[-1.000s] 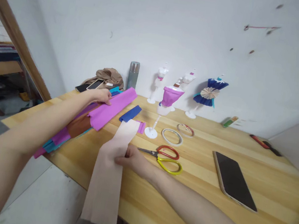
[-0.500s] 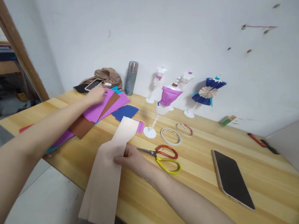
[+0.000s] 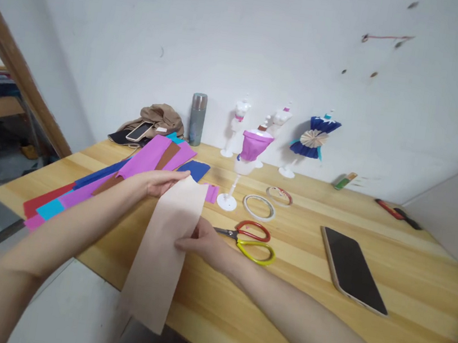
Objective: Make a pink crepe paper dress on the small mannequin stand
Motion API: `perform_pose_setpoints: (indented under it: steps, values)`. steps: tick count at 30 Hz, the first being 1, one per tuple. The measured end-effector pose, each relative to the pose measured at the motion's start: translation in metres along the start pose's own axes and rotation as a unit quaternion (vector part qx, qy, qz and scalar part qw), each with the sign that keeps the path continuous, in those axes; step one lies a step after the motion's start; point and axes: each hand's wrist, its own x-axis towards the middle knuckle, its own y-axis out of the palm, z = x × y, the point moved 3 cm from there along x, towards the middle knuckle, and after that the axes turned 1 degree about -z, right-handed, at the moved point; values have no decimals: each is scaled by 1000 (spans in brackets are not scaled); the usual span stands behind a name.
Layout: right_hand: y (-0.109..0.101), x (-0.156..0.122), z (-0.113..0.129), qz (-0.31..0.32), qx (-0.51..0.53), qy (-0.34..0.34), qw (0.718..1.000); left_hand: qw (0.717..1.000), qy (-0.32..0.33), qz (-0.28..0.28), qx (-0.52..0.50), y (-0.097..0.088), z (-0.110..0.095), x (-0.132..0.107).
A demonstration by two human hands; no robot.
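Observation:
A long beige strip of crepe paper (image 3: 159,258) hangs over the table's front edge, slanting down toward me. My right hand (image 3: 204,243) grips its right edge, thumb on the front and fingers partly hidden behind. At its upper left edge, my left hand (image 3: 163,183) holds the paper, with some fingers hidden. Scissors (image 3: 241,235) with one red and one yellow handle lie just beyond my right hand. Behind the strip stands a small mannequin (image 3: 255,147) wrapped in purple paper. A blue paper piece (image 3: 194,170) and a small purple piece (image 3: 211,193) lie near the strip's top.
Coloured paper strips (image 3: 146,157) spread across the left side. Two tape rolls (image 3: 258,208) lie past the scissors, and a large phone (image 3: 354,268) is at right. Along the wall stand a flask (image 3: 197,120), more mannequins and one in a blue paper dress (image 3: 314,138).
My left hand has come back from the coloured paper pile to the beige strip's upper left edge. The strip's folded top now looks flatter and wider. My right hand keeps its grip.

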Motion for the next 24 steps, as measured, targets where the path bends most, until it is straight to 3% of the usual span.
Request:
perform_pose_setpoints:
  steps: [4, 11, 15, 18, 21, 24]
  values:
    - [0, -1, -7, 18, -29, 26, 999, 989, -21, 30, -146, 12, 1, 9]
    - [-3, 4, -15, -59, 16, 55, 997, 970, 86, -93, -209, -7, -12, 59]
    - [-4, 6, -15, -68, 15, 81, 994, 957, 124, -129, -231, -12, 3, 75]
    - [-6, 1, -6, -35, -94, 142, 985, 952, 138, -133, -238, -10, 20, 80]
    - [-10, -7, 12, 20, -250, 228, 941, 951, 149, -121, -241, -6, 26, 81]
    - [-22, -9, 39, -42, -360, 180, 914, 948, 171, -98, -250, 0, 19, 77]
